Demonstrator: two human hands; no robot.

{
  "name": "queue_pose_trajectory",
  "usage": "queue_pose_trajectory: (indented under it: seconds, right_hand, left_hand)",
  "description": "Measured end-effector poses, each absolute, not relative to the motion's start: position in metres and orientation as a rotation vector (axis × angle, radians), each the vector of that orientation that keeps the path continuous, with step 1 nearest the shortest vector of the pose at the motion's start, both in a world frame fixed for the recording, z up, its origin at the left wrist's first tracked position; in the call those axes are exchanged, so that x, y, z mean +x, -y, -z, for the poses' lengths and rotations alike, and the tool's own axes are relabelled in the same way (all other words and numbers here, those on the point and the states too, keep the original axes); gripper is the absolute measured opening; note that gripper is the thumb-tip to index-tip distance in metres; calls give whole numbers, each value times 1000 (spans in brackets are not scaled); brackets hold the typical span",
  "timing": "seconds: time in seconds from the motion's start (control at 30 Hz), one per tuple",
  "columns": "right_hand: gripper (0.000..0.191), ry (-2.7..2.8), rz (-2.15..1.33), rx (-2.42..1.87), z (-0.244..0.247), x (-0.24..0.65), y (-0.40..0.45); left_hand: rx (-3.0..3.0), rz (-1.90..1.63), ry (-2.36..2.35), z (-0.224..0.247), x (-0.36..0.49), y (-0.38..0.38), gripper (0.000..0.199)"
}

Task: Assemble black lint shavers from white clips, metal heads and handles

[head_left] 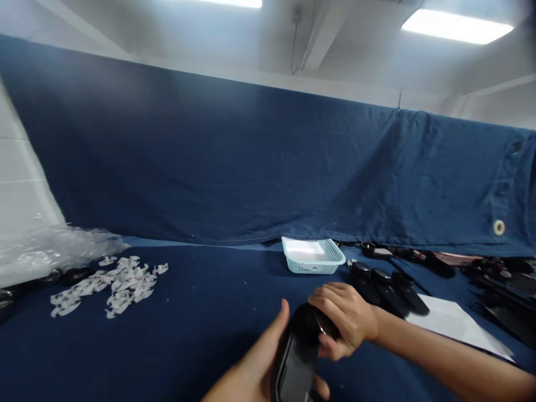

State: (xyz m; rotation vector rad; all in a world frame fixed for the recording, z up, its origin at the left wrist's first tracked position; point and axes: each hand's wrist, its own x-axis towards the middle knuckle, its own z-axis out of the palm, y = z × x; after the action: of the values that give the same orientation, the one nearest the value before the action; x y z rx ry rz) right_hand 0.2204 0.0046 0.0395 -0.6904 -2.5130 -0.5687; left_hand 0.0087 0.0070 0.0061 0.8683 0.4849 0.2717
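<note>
The left hand (263, 360) is wrapped around the black device (298, 363), and the right hand (345, 315) is clamped on its rounded end, over the table (188, 352). Being smooth, it may slip if one grip loosens.

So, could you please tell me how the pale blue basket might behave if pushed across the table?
The basket is probably light for its size, since its walls are full of holes. Being low and broad, it would likely slide rather than tip. The white layer inside might shift, as it looks flat and sheet-like.
</note>
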Motion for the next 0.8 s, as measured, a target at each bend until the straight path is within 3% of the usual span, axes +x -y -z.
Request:
queue_pose_trajectory:
  seconds: [0.17, 0.43, 0.5, 0.63, 0.73, 0.8]
  right_hand:
    - [51, 2383, 734, -599, -53, 212, 3]
    - [35, 2392, 683, -732, -56, 200, 13]
    - [35, 2341, 631, -748, -54, 200, 16]
    - [33, 2307, 452, -1000, -41, 198, 17]
    - [22, 2290, 235, -1330, -35, 187, 13]
    - [19, 2228, 140, -1316, -42, 176, 14]
  left_hand:
    - [959, -420, -451, -5, 21, 0, 89]
    - [980, -672, -613, -33, 11, 25, 82]
    - [993, -674, -614, -33, 13, 25, 86]
    - [879, -531, -616, -14, 21, 15, 69]
    - [681, -376, -705, 11, 23, 1, 81]
    - [598, -473, -771, 25, 23, -8, 78]
